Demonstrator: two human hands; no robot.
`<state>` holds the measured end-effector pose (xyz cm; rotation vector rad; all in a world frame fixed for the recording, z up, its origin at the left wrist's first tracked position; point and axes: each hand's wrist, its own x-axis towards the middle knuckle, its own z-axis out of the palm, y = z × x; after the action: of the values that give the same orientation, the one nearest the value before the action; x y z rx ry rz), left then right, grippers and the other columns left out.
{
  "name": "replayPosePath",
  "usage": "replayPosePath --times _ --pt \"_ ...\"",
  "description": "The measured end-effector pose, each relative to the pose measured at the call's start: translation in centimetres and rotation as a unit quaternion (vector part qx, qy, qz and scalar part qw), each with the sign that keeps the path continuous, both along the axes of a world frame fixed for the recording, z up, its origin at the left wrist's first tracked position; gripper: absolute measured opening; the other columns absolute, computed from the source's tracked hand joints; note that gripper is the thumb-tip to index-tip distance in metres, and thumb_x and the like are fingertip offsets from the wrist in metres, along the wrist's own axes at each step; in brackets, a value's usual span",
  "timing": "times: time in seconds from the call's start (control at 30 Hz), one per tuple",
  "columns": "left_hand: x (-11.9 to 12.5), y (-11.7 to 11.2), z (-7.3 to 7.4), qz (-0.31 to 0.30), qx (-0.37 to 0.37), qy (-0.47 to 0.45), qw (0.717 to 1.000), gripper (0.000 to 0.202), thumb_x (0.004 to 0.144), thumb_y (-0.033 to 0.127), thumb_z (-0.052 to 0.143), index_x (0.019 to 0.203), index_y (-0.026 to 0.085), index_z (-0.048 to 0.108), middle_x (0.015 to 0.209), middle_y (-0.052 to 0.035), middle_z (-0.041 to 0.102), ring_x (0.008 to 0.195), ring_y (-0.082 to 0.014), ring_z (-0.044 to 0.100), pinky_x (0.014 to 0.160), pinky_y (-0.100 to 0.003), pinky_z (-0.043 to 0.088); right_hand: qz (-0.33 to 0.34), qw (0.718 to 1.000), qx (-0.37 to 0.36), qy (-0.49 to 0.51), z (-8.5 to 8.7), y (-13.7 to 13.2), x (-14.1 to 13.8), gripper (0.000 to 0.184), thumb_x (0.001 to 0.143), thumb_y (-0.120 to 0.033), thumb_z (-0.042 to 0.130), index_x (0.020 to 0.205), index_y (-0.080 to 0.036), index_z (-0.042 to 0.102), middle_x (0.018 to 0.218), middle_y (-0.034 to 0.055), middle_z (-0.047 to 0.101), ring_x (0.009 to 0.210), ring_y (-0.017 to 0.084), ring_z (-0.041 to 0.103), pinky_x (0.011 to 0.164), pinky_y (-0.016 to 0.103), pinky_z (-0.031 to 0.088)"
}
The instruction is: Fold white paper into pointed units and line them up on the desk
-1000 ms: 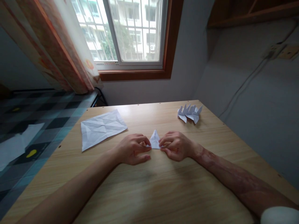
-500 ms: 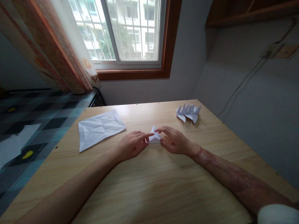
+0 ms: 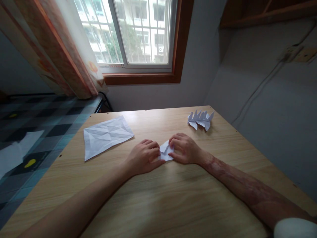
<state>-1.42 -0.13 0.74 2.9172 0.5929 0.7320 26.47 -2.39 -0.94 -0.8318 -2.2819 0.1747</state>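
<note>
In the head view, we see a light wooden counter (image 3: 173,198) under a window, and both hands meet near its middle. Between them lies a small white folded paper piece (image 3: 165,152), flat on the counter. The left hand (image 3: 145,155) has its fingers (image 3: 153,147) curled in and closed on the left edge of the piece. The right hand (image 3: 184,148) has its fingers (image 3: 173,142) bent as well, closed on the upper right flap. We cannot tell if they pinch the flap or only press it down.

The work in hand looks like the making of a crease. To do it well, we think one hand should keep the piece fixed on the counter. The other hand should bring the edges exactly together before it presses, then slide a fingertip along the fold from the middle outward.

Well apart to the left lies a large creased white paper sheet (image 3: 106,135), opened flat. At the far right stands a group of finished white folded paper shapes (image 3: 201,119).
</note>
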Motion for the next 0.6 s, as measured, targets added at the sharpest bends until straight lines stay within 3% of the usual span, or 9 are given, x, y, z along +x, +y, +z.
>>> replayPosePath --times 0.07,0.17,0.3,0.43,0.53,0.6 --pt "0.2 -0.1 -0.2 0.004 0.002 0.006 1.0 0.026 0.101 0.046 0.073 0.091 0.022 0.071 0.099 -0.0055 0.079 0.091 -0.0233 0.073 0.09 -0.041 0.054 -0.016 1.0 0.006 0.001 0.0 -0.1 0.0 0.02 0.096 -0.035 0.075 0.089 -0.025 0.06 0.097 0.0081 0.073 0.09 0.027 0.063 0.087 0.044 0.05" --pt "0.1 0.1 -0.5 -0.023 -0.022 0.012 0.999 0.011 0.105 0.029 0.065 0.1 0.024 0.074 0.108 -0.0045 0.081 0.099 -0.0222 0.073 0.096 -0.039 0.054 -0.04 0.999 -0.004 0.002 0.0 0.0 0.0 0.012 0.095 -0.023 0.068 0.086 -0.024 0.06 0.089 0.0069 0.07 0.087 0.026 0.061 0.084 0.042 0.048" --pt "-0.1 0.4 -0.6 -0.038 -0.046 0.03 0.998 0.028 0.101 0.015 0.057 0.121 0.025 0.074 0.117 -0.0067 0.079 0.107 -0.0235 0.073 0.101 -0.039 0.055 -0.053 0.995 -0.069 0.055 -0.4 0.4 0.3 0.018 0.102 -0.018 0.056 0.087 -0.022 0.066 0.084 0.0049 0.068 0.083 0.024 0.062 0.082 0.039 0.047" --pt "-0.1 0.6 -0.7 0.01 -0.054 0.042 0.998 0.042 0.105 0.018 0.052 0.144 0.024 0.066 0.119 -0.0103 0.077 0.108 -0.0265 0.072 0.101 -0.043 0.056 -0.086 0.982 -0.122 0.119 -1.0 1.0 0.5 0.021 0.098 -0.01 0.055 0.1 -0.021 0.074 0.096 0.0057 0.075 0.086 0.022 0.067 0.079 0.035 0.05" --pt "-0.1 0.7 -0.9 0.041 -0.062 0.039 0.996 0.038 0.111 0.026 0.049 0.145 0.022 0.066 0.124 -0.013 0.074 0.111 -0.0283 0.071 0.1 -0.044 0.058 -0.106 0.98 -0.126 0.114 -1.3 1.3 0.4 0.028 0.091 -0.006 0.063 0.111 -0.022 0.076 0.101 0.0052 0.075 0.083 0.02 0.066 0.075 0.033 0.051" --pt "-0.2 0.8 -1.0 0.052 -0.06 0.036 0.996 0.035 0.111 0.031 0.053 0.141 0.023 0.068 0.132 -0.0137 0.072 0.115 -0.0291 0.07 0.102 -0.046 0.059 -0.107 0.985 -0.105 0.09 -1.4 1.4 0.3 0.031 0.089 -0.006 0.07 0.115 -0.022 0.076 0.106 0.0062 0.076 0.092 0.023 0.068 0.084 0.036 0.054"
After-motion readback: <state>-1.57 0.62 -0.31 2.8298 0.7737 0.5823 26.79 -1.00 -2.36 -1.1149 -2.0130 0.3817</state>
